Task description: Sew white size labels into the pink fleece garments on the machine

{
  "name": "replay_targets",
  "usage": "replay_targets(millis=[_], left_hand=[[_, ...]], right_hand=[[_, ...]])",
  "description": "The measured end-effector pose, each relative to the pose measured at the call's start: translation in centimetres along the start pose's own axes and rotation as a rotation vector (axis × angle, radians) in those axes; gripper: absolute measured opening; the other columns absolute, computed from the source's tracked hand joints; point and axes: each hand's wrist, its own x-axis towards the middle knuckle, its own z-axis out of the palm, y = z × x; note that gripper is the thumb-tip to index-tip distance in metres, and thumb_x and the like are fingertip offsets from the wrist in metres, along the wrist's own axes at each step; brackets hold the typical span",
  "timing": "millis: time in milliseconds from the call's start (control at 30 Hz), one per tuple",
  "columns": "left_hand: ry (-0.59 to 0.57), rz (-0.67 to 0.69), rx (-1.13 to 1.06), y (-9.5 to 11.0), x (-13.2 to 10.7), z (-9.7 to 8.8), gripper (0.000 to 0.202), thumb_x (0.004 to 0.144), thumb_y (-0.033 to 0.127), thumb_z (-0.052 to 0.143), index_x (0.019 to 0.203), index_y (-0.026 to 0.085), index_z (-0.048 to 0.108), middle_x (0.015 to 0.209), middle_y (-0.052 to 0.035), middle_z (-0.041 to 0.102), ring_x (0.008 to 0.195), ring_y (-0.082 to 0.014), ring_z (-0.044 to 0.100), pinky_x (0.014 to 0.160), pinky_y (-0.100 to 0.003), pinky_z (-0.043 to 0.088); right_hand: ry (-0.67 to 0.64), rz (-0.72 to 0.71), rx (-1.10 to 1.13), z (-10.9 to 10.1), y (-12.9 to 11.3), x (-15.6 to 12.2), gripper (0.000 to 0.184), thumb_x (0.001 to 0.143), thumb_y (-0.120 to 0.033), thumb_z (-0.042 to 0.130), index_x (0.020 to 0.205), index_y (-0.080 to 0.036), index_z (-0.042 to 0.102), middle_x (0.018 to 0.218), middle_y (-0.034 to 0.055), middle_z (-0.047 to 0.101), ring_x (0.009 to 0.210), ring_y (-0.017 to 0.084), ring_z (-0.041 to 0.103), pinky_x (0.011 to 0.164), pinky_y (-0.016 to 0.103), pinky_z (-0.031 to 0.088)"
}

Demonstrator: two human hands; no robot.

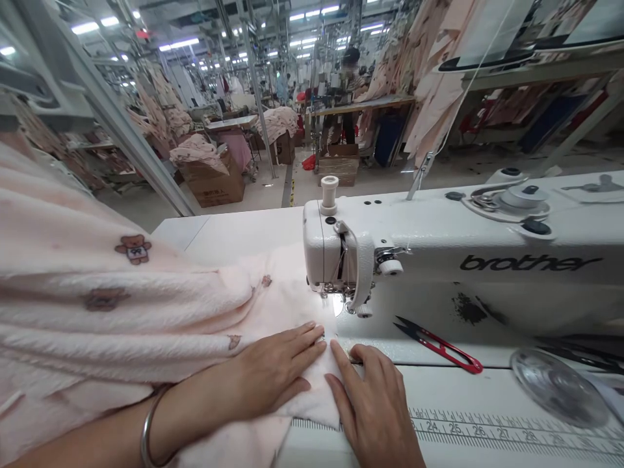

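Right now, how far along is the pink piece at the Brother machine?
Done: the pink bear-print fabric reaches the presser foot; no finished seam shows. In hand: the left hand and right hand press it flat in front of the foot. Left: a bulky mass of it lies on the table left of the machine head, so most looks unsewn, though I cannot be sure.

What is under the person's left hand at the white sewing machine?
Pale pink fabric with small teddy-bear prints lies under the left hand; the white table top beneath it is covered and cannot be seen.
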Motion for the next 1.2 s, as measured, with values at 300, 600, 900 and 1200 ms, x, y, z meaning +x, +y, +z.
replay_targets(millis=[300, 600, 900, 1200], left_hand=[[0.010, -0.011, 0.013, -0.10, -0.14, 0.40, 0.053, 0.095, 0.030, 0.044, 0.143, 0.013, 0.032, 0.150, -0.0140, 0.029, 0.138, -0.0239, 0.031, 0.113, -0.037, 0.034], [0.012, -0.004, 0.036, -0.24, -0.24, 0.59, 0.054, 0.094, 0.031, 0.045, 0.144, 0.015, 0.031, 0.151, -0.0128, 0.028, 0.139, -0.0237, 0.030, 0.113, -0.038, 0.034], [-0.012, -0.012, 0.059, 0.00, -0.10, 0.46, 0.053, 0.095, 0.030, 0.042, 0.144, 0.014, 0.031, 0.151, -0.0138, 0.028, 0.139, -0.0243, 0.031, 0.112, -0.038, 0.036], [0.033, -0.012, -0.015, -0.20, -0.23, 0.77, 0.056, 0.092, 0.027, 0.047, 0.144, 0.015, 0.029, 0.151, -0.0133, 0.028, 0.139, -0.0246, 0.029, 0.113, -0.038, 0.035]], right_hand=[[0.006, -0.003, -0.002, 0.05, -0.13, 0.00, 0.038, 0.092, -0.027, 0.051, 0.127, -0.012, 0.051, 0.109, 0.0144, 0.047, 0.104, 0.028, 0.046, 0.082, 0.042, 0.041], [0.009, 0.003, -0.002, -0.02, -0.08, -0.07, 0.037, 0.093, -0.027, 0.048, 0.127, -0.012, 0.050, 0.109, 0.0139, 0.047, 0.104, 0.028, 0.046, 0.082, 0.042, 0.041], [0.011, -0.007, -0.004, 0.14, 0.03, -0.03, 0.037, 0.093, -0.026, 0.050, 0.127, -0.012, 0.051, 0.109, 0.0140, 0.047, 0.104, 0.028, 0.046, 0.083, 0.041, 0.040], [0.026, -0.018, 0.004, 0.25, 0.13, -0.13, 0.036, 0.092, -0.024, 0.050, 0.126, -0.012, 0.052, 0.109, 0.0146, 0.047, 0.103, 0.028, 0.046, 0.082, 0.041, 0.039]])
